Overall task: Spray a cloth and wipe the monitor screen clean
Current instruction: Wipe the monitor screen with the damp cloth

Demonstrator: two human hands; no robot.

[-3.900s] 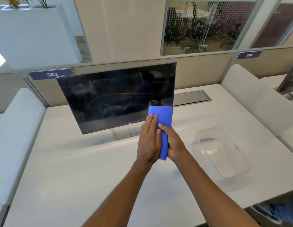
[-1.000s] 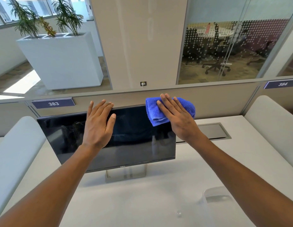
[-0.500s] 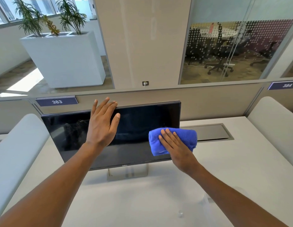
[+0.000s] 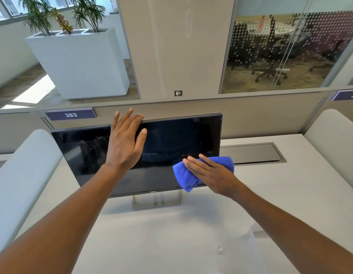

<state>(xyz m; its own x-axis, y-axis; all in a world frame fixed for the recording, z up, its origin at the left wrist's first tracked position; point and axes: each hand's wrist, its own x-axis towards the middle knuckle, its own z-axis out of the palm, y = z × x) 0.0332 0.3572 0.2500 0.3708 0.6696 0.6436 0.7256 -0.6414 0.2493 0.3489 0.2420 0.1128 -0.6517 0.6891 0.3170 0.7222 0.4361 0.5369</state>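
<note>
the right hand (image 4: 213,175) is laid flat, fingers spread, its grip pressing a folded blue microfibre cloth (image 4: 186,176) against the lower right part of the dark flat-panel monitor screen (image 4: 171,139); the cloth is pinned under the palm rather than pinched, and part of it hangs over the bottom bezel. the left hand (image 4: 124,143) is open with nothing held, fingers extended over the top edge of the monitor near its middle, apparently bracing the panel, though firm contact cannot be told. the wiping step is judged to be under way. it is best done with even, light pressure kept through the flat of the palm, in overlapping passes carried across the glass, so that no strip is missed. the faint smudges seen on the left half of the screen suggest that side is yet to be covered. the brace should be kept firm, since the monitor stands on a slim silver stand (image 4: 156,201) on the white desk surface (image 4: 171,234) and could rock backward.
</note>
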